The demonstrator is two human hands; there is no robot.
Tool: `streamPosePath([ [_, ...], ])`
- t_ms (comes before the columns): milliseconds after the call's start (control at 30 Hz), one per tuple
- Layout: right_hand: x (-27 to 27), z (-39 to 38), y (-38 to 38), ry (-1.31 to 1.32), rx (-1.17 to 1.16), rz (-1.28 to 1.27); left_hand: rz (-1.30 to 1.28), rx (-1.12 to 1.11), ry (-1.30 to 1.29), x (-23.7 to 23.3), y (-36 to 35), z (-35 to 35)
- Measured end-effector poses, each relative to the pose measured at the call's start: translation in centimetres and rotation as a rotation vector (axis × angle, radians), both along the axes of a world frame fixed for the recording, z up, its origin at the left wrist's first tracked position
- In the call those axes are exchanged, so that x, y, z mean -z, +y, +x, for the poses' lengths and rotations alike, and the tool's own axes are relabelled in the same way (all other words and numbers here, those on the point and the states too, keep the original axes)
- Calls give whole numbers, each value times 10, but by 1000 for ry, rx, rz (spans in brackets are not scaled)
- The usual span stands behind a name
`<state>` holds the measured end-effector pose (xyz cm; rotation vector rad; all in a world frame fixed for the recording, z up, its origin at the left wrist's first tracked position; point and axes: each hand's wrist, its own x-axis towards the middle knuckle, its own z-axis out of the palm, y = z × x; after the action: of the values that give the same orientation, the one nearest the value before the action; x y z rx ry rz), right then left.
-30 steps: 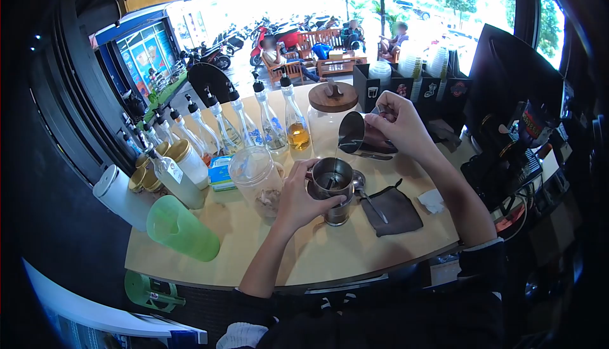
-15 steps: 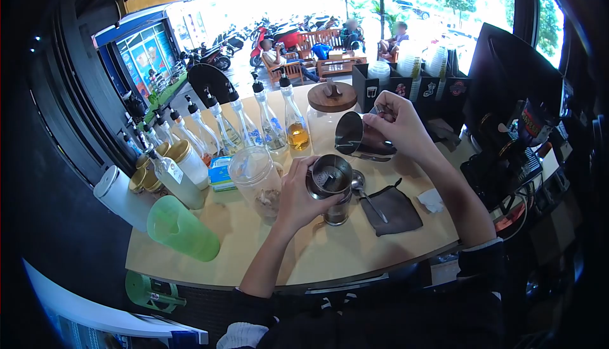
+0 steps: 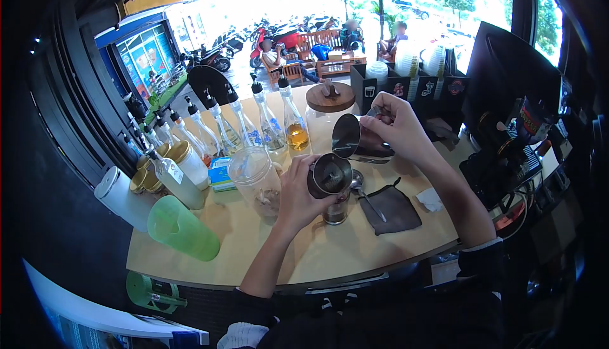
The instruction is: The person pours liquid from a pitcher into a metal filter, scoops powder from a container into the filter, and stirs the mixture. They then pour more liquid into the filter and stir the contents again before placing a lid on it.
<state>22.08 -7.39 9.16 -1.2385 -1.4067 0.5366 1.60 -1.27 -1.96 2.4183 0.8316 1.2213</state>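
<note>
My left hand [image 3: 300, 192] is wrapped round a steel cup [image 3: 332, 174], whose open mouth faces up toward me. Its inside is dark, and I cannot make out what it holds. Just below it a small glass [image 3: 335, 212] stands on the counter, partly covered by my fingers and the cup. My right hand [image 3: 396, 124] grips the handle of a steel pitcher [image 3: 365, 138], tilted to the left with its rim close above the cup. No stream of liquid can be made out between them. A spoon [image 3: 371, 197] and a dark cloth pouch [image 3: 394, 210] lie to the right.
A clear plastic jar [image 3: 252, 174] stands left of my left hand, a green jug [image 3: 183, 230] further left. Several pump bottles [image 3: 273, 124] line the far edge. A wooden-lidded jar [image 3: 330, 97] and a black cup holder [image 3: 387, 85] stand behind the pitcher. People sit outside.
The cup in my left hand has tipped slightly, so the small holes inside it no longer show. The pitcher has shifted slightly left and down, bringing its rim closer to the cup.
</note>
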Motion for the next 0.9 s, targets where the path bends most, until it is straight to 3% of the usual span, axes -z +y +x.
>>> streamPosePath([
  [900,-8,-6,-16,-54,-43,-43,148,-118,34,-4,-5,-1],
])
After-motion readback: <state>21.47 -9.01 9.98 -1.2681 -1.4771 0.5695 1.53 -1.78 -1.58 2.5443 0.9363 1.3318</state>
